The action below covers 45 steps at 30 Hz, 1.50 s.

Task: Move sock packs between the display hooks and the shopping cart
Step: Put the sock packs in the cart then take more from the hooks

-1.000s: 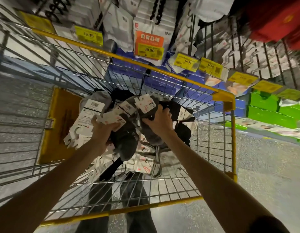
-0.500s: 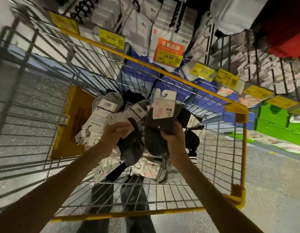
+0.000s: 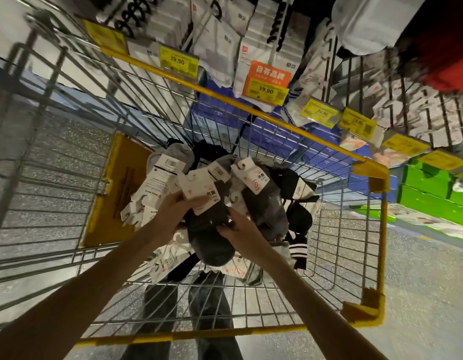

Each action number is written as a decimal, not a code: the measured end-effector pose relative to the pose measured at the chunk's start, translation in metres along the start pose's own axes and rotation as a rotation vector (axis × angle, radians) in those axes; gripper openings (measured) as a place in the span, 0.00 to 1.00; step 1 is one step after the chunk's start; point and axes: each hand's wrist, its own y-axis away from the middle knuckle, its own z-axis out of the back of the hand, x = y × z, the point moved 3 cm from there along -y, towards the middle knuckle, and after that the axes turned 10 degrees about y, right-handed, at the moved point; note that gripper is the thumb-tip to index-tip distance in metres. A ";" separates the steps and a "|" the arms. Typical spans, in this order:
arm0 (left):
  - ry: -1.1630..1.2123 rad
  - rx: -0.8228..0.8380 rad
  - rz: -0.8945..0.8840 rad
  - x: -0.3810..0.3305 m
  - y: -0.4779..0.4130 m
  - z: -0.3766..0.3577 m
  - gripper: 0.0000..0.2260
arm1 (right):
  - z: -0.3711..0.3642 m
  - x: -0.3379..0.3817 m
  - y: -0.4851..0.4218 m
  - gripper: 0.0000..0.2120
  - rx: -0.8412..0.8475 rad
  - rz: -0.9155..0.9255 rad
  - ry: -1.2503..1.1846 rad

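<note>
Left hand: the left hand point(image 3: 170, 214) pinches the white card top point(image 3: 199, 189) of a dark sock pack point(image 3: 209, 242), held up inside the cart point(image 3: 277, 120), above the middle of its basket.
Right hand: the right hand point(image 3: 240, 235) is close beside the left, its fingers curled onto the cloth part of the same pack, so both hands are clamped on one pack.
Task's thing: the dark sock pack hangs between the two hands, card end toward the cart's far rim, toe end toward its near rim, lifted a little off the heap.
Heap: more sock packs point(image 3: 157, 185) lie loose on the cart's floor, grey, black and striped. One grey pack point(image 3: 266, 203) sits just to the right of the held one.
Beyond the cart: display hooks point(image 3: 277, 16) loaded with white packs rise past the far rim, with yellow price tags point(image 3: 178, 62) and an orange tag point(image 3: 268, 79) along them. Blue boxes point(image 3: 277, 136) show through the far mesh, and green boxes point(image 3: 427, 188) stand off the right corner.
Step in hand: most likely picking a pack out of the cart, though a pack being set down would look much the same.
Next move: if it goes to a hook, the card's hanger hole must be turned toward the hook tip, and the right hand should steady the cloth while the left guides the card over the far rim.
</note>
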 end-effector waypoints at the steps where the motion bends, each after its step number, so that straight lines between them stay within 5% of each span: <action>1: 0.019 -0.013 0.014 0.002 -0.001 0.002 0.15 | 0.006 -0.002 -0.001 0.15 -0.025 0.001 0.009; 4: 0.038 -0.040 0.027 0.005 -0.007 0.004 0.18 | 0.042 -0.011 -0.006 0.10 -0.431 -0.034 0.065; 6: 0.014 -0.023 0.014 0.006 -0.011 0.002 0.16 | 0.067 -0.022 -0.019 0.17 -0.633 -0.069 0.262; 10: 0.011 -0.011 -0.047 0.002 -0.015 -0.009 0.12 | 0.093 -0.038 -0.059 0.39 -0.518 -0.304 0.417; 12: 0.047 -0.018 -0.063 0.000 -0.015 -0.015 0.12 | 0.093 -0.041 -0.069 0.42 -0.494 -0.366 0.412; 24: 0.079 -0.058 -0.038 0.000 -0.008 -0.013 0.10 | 0.082 -0.055 -0.043 0.16 -0.522 -0.189 0.241; 28: 0.103 -0.077 -0.051 -0.023 0.013 -0.019 0.09 | 0.098 -0.017 -0.010 0.09 -0.552 -0.088 -0.086; 36: 0.023 -0.004 -0.318 -0.137 0.083 -0.056 0.20 | 0.151 0.109 0.084 0.10 -0.549 0.170 -0.351; 45: -0.140 0.195 -0.580 -0.261 0.192 -0.097 0.10 | 0.199 0.233 0.170 0.11 -0.497 0.407 -0.319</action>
